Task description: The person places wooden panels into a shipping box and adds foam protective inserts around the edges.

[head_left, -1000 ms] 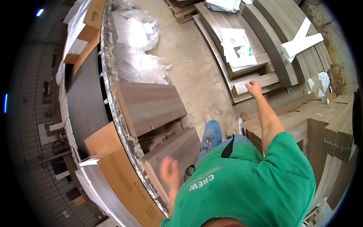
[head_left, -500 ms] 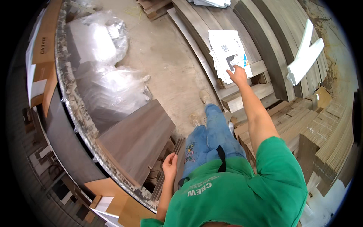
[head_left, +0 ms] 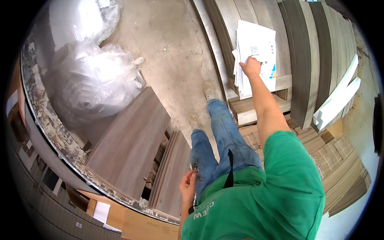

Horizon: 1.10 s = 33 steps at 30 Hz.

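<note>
Several white printed sheets (head_left: 262,40) lie in a loose, slightly fanned pile on a stack of grey-brown boards (head_left: 283,48), ahead of the person and to the right. The right hand (head_left: 251,67) is over the middle of the top sheet with the arm extended; its fingers are bent and appear to touch the paper. Whether they have pinched a sheet cannot be told from this angle. Progress, as judged from where I stand: the reach to the pile looks complete, handling is at the contact stage, and no sheet is visibly raised clear of the pile. The left hand (head_left: 188,186) is beside the left thigh, fingers loosely curled, with no object visible in it; it appears to take no part at the pile. To the right of the sheets, two white strips (head_left: 340,100) rest on neighbouring boards. Nearer the person on that side are rows of packed brown pieces (head_left: 320,156). Across the floor (head_left: 168,60), to the left, brown panels (head_left: 132,136) stand tilted beside crumpled clear plastic film (head_left: 92,76).
</note>
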{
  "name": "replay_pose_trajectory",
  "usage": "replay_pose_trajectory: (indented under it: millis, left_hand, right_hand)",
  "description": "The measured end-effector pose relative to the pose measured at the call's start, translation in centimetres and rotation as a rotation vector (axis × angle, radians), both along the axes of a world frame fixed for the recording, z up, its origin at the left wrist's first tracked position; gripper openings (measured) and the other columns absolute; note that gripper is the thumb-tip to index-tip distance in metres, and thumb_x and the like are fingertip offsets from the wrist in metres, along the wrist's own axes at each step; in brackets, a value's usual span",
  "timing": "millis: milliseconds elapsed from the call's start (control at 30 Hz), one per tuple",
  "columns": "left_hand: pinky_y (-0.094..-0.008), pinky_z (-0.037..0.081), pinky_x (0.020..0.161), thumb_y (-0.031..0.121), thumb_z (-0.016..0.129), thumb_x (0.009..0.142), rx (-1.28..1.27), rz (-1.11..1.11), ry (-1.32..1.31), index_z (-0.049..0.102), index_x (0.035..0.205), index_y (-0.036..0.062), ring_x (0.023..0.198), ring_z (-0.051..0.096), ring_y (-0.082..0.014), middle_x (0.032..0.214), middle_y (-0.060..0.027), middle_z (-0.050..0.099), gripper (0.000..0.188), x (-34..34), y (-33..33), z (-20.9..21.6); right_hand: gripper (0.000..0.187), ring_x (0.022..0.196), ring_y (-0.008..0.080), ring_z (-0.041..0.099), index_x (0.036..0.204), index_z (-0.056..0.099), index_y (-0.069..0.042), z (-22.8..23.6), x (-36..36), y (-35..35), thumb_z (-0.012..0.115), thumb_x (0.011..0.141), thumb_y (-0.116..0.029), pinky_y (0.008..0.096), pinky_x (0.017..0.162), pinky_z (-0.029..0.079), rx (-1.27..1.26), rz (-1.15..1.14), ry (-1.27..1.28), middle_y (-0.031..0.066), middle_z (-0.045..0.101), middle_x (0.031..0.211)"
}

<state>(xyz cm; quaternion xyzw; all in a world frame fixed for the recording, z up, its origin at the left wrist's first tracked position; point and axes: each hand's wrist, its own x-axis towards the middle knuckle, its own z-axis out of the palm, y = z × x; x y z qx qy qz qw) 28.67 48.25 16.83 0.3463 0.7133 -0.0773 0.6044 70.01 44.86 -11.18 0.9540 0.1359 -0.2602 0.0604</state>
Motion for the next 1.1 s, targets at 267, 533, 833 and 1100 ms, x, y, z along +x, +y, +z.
replay_pose_trajectory:
  millis: [267, 533, 833, 1100]
  left_hand:
    - [-0.0191, 0.041, 0.066, 0.011, 0.05, 0.081, -0.013, 0.039, -0.029, 0.051, 0.098, -0.0019, 0.077, 0.052, -0.009, 0.086, -0.0046, 0.056, 0.022, 1.3, 0.4, -0.7]
    - [-0.0221, 0.041, 0.072, 0.011, 0.051, 0.08, 0.039, 0.038, -0.062, 0.051, 0.097, -0.0034, 0.079, 0.053, -0.0115, 0.086, -0.0071, 0.056, 0.022, 2.5, 1.2, -0.6]
    - [-0.0219, 0.04, 0.075, 0.011, 0.054, 0.078, 0.152, -0.237, -0.292, 0.052, 0.099, -0.0003, 0.084, 0.052, -0.0111, 0.088, -0.0072, 0.057, 0.024, 6.3, 2.1, -1.9]
    - [-0.0315, 0.037, 0.086, 0.047, 0.034, 0.082, -0.234, 0.222, -0.785, 0.034, 0.118, 0.0024, 0.101, 0.046, -0.0201, 0.11, -0.014, 0.046, 0.057, 16.0, 6.0, -2.0]
  right_hand:
    - [0.039, 0.084, 0.0283, 0.054, 0.089, 0.056, -0.002, 1.1, 2.0, -0.5, 0.061, 0.065, -0.032, 0.0347, 0.073, 0.042, 0.006, 0.032, 0.176, 0.0163, 0.058, 0.085]
    - [0.038, 0.09, 0.0327, 0.045, 0.099, 0.043, 0.003, -1.4, -0.4, -0.3, 0.053, 0.066, -0.014, 0.0372, 0.081, 0.035, 0.025, -0.091, -0.067, 0.016, 0.048, 0.099]
    - [0.031, 0.072, 0.0364, 0.052, 0.096, 0.05, 0.001, 5.3, -2.4, -5.2, 0.044, 0.066, -0.001, 0.0412, 0.066, 0.042, 0.396, -0.059, -0.239, 0.022, 0.055, 0.079]
    - [0.047, 0.075, 0.0285, 0.049, 0.102, 0.047, -0.001, 23.2, -15.7, -0.7, 0.051, 0.056, 0.004, 0.0357, 0.064, 0.042, 0.956, 0.69, 0.049, 0.0119, 0.052, 0.09]
